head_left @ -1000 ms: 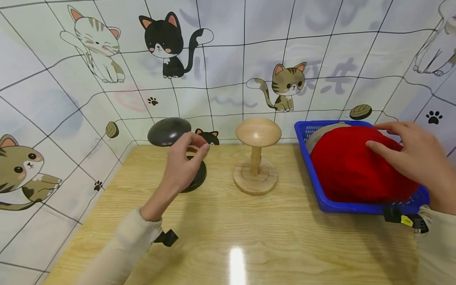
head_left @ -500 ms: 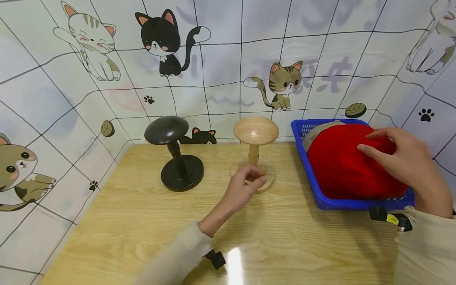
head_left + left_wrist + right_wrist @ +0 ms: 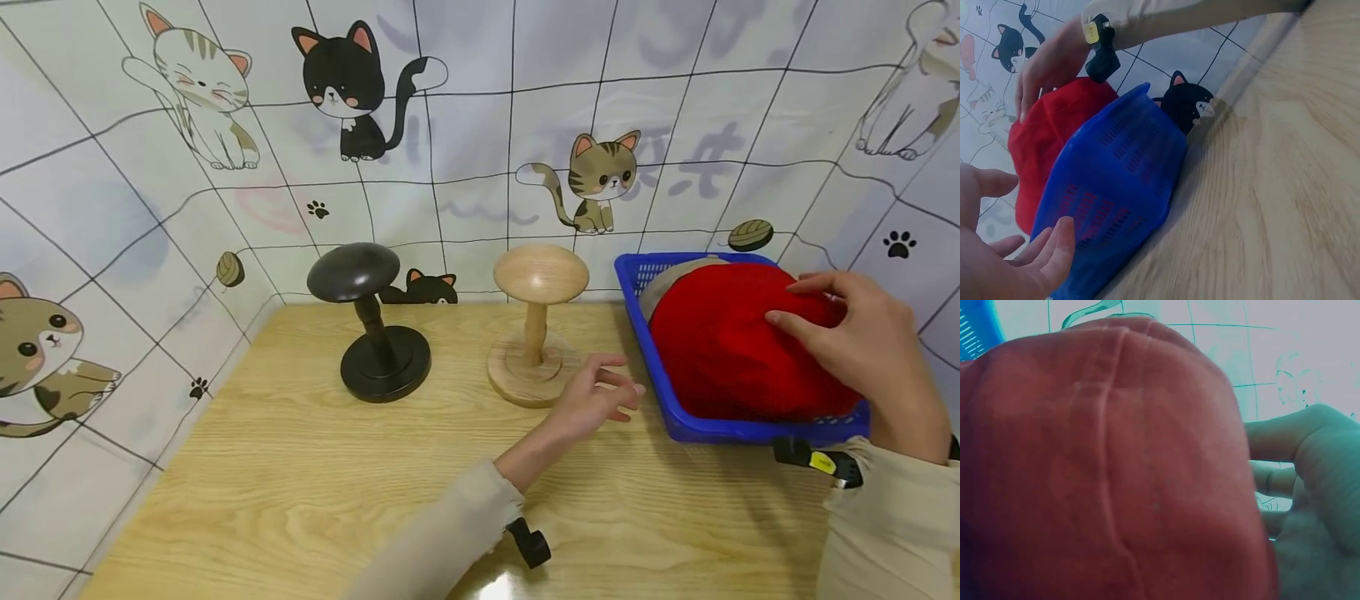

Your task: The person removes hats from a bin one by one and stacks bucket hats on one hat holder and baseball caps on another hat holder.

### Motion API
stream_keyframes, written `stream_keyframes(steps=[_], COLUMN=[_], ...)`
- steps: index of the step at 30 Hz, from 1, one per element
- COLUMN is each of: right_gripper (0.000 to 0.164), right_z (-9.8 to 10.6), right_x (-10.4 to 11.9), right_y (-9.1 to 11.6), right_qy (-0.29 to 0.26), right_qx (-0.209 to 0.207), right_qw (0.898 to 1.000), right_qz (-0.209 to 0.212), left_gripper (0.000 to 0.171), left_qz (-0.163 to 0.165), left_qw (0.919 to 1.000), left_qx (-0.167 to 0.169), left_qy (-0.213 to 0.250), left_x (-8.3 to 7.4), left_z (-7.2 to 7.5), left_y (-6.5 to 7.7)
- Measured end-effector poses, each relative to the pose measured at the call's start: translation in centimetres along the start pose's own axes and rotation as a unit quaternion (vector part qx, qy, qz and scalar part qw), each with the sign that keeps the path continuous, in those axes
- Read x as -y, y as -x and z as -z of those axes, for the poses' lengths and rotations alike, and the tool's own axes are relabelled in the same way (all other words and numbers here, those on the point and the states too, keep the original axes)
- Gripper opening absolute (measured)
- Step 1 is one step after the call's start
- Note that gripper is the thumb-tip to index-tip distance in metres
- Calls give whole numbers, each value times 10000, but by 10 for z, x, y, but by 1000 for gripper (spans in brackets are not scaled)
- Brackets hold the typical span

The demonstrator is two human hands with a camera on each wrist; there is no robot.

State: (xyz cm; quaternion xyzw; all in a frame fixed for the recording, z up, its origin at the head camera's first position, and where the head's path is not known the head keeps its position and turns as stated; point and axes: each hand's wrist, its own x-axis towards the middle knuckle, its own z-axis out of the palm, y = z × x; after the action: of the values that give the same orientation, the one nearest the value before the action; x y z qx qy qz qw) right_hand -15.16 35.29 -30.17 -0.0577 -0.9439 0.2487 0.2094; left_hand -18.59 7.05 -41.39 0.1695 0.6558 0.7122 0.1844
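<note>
A red cap (image 3: pixel 742 350) with stitched seams lies in a blue plastic basket (image 3: pixel 678 429) on the right of the table. A beige piece of cloth, perhaps another hat (image 3: pixel 663 287), shows behind it. My right hand (image 3: pixel 862 333) rests on the cap's right side, thumb and fingers apart; the right wrist view shows its fingers partly hidden behind the cap (image 3: pixel 1110 462). My left hand (image 3: pixel 592 400) is in the air just left of the basket, fingers loosely bent and holding nothing. In the left wrist view its fingers (image 3: pixel 1060 250) point toward the basket wall (image 3: pixel 1129 156).
A black hat stand (image 3: pixel 378 358) stands at the back left of the wooden table (image 3: pixel 315 492). Right of it is a pale wooden hat stand (image 3: pixel 540 279), its base close behind my left hand. A cat-printed wall covering (image 3: pixel 480 142) borders the back and sides.
My left hand has moved right, from in front of the black stand, past the wooden stand, to beside the basket; its fingers have spread. My right hand stays at the red cap.
</note>
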Motion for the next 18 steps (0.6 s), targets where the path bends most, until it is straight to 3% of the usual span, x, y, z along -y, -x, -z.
stream_keyframes(steps=[6,14,18], right_gripper=[37,31,30], right_z=[-1,4,7], right_x=[-5,-8,-14], right_y=[0,1,0], right_qy=[16,63,17], right_qx=[-217,-185,-192], right_qw=[9998,9996,9998], right_qz=[41,207,73], left_gripper=[69,75,78], left_qz=[354,255,205], left_qw=[9987,9970,9963], left_qx=[44,278,433], left_qy=[357,676,718], left_x=[5,8,8], left_z=[-19,-28,-30], left_y=[-7,-11,-14])
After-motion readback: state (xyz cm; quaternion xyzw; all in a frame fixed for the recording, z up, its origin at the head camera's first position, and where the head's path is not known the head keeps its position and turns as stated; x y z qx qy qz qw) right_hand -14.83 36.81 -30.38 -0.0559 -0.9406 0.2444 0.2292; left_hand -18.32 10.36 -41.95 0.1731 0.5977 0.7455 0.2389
